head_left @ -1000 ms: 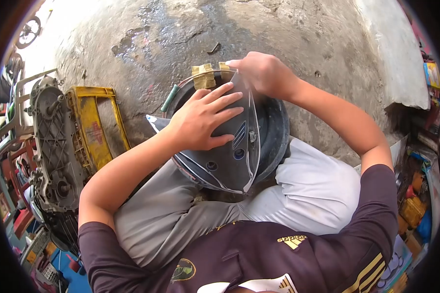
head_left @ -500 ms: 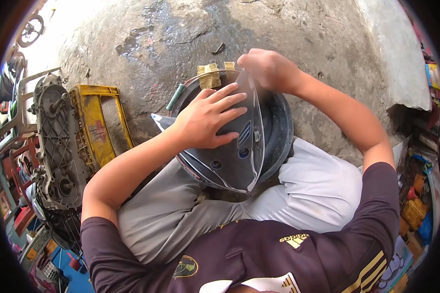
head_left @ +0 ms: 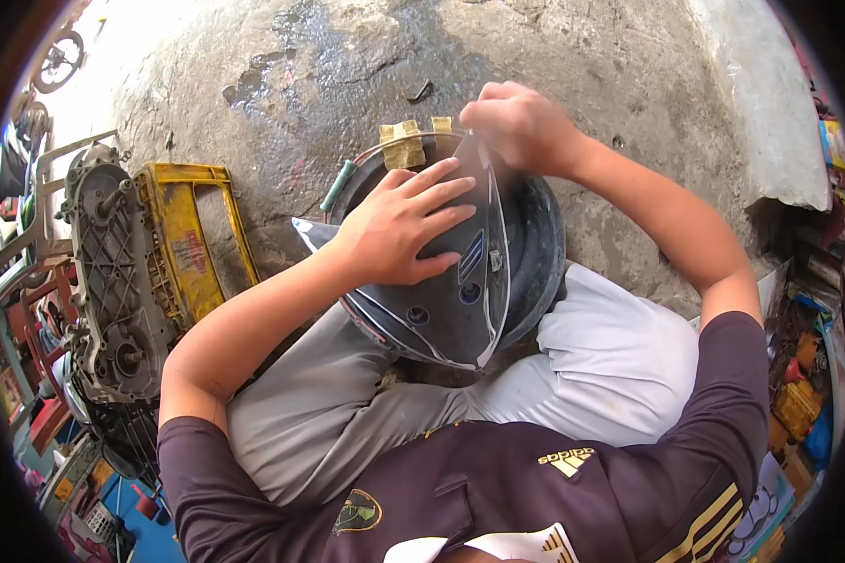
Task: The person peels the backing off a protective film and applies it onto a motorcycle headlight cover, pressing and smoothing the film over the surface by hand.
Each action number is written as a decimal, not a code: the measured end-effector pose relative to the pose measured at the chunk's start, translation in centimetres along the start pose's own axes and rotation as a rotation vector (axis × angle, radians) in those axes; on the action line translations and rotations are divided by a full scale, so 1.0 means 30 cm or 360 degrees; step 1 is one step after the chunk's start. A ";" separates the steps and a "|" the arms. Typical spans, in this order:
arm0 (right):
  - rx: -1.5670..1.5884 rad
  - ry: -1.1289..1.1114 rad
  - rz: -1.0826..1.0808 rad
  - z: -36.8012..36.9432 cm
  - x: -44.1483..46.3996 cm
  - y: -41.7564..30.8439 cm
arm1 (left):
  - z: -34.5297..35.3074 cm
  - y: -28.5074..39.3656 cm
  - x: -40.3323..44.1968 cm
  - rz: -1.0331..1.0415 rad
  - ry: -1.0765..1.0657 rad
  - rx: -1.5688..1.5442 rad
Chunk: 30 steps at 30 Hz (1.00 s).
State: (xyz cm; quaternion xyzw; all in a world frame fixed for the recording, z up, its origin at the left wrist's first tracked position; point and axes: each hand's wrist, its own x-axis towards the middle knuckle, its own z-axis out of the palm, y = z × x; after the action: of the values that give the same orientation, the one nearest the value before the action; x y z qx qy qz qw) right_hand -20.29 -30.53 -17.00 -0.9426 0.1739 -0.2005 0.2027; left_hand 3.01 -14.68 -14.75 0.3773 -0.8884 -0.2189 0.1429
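Note:
A dark grey plastic panel (head_left: 432,310), pointed at its ends and edged with pale lines, lies across a black bucket (head_left: 540,253) between my legs. The panel looks like a piece of motorcycle bodywork and has two round holes. My left hand (head_left: 406,225) rests flat on its upper face, fingers spread. At the panel's far tip is my right hand (head_left: 516,122), curled closed and smeared by motion. What its fingers hold, if anything, is hidden. Two yellowish pads (head_left: 403,150) hang over the bucket's far rim, near the wire handle with its teal grip (head_left: 339,186).
To the left stand a metal engine casing (head_left: 113,272) and a yellow plastic crate (head_left: 192,239). Wet patches mark the concrete floor (head_left: 366,66). A pale ledge (head_left: 770,103) is at the right, with mixed parts (head_left: 803,375) below it.
My right hand has shifted slightly at the panel's far tip, still closed. The left hand keeps its place, and the panel has barely moved.

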 end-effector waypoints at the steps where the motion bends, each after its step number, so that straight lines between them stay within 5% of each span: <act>1: 0.0092 0.0040 -0.0023 0.003 0.000 -0.013 | 0.000 0.000 0.000 -0.0001 0.0001 0.0001; 14: 0.0101 -0.0006 0.0130 0.012 0.006 -0.010 | -0.004 0.003 0.002 0.0000 0.0006 -0.0002; 23: 0.0297 0.0013 0.0461 0.006 0.002 -0.010 | 0.000 -0.001 0.000 0.0007 0.0017 -0.0001; 25: 0.0563 -0.0074 0.0772 -0.017 0.015 -0.036 | -0.002 -0.002 -0.001 0.0005 0.0021 -0.0006; 30: 0.0593 -0.0031 0.0747 -0.005 0.015 -0.044 | -0.008 0.002 0.002 0.0000 0.0011 0.0001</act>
State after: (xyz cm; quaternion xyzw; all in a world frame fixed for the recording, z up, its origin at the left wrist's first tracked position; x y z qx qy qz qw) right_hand -19.65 -29.63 -16.15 -0.8251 0.3452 -0.1676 0.4146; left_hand 3.04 -14.76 -14.52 0.3781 -0.8880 -0.2175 0.1458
